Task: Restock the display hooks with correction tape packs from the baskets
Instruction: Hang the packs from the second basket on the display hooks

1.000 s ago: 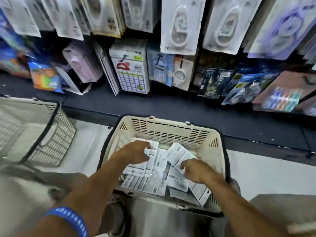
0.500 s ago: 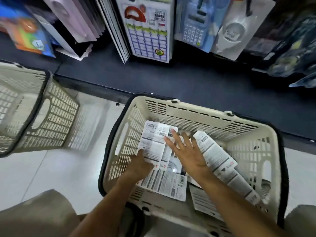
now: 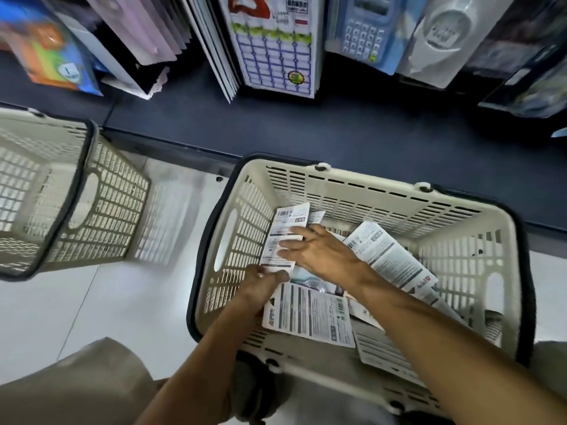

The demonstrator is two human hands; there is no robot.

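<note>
A cream plastic basket (image 3: 352, 182) with a black rim stands on the floor in front of me and holds several white correction tape packs lying back side up. My left hand (image 3: 260, 285) pinches the near end of a small stack of packs (image 3: 287, 231) at the basket's left side. My right hand (image 3: 319, 253) lies flat with straight fingers on top of that stack. More packs (image 3: 310, 314) lie loose under and beside my hands, and one (image 3: 389, 256) leans at the right. No display hooks are in view.
A second cream basket (image 3: 92, 191) stands tilted at the left on the white floor. A dark shelf ledge (image 3: 337, 130) runs behind both baskets, with hanging stationery and a calculator pack (image 3: 362, 35) above it. My knee (image 3: 79, 381) is at lower left.
The camera has tipped further down and closer to the basket. My right hand slid left onto the stack, and my left hand closed on the stack's near end.
</note>
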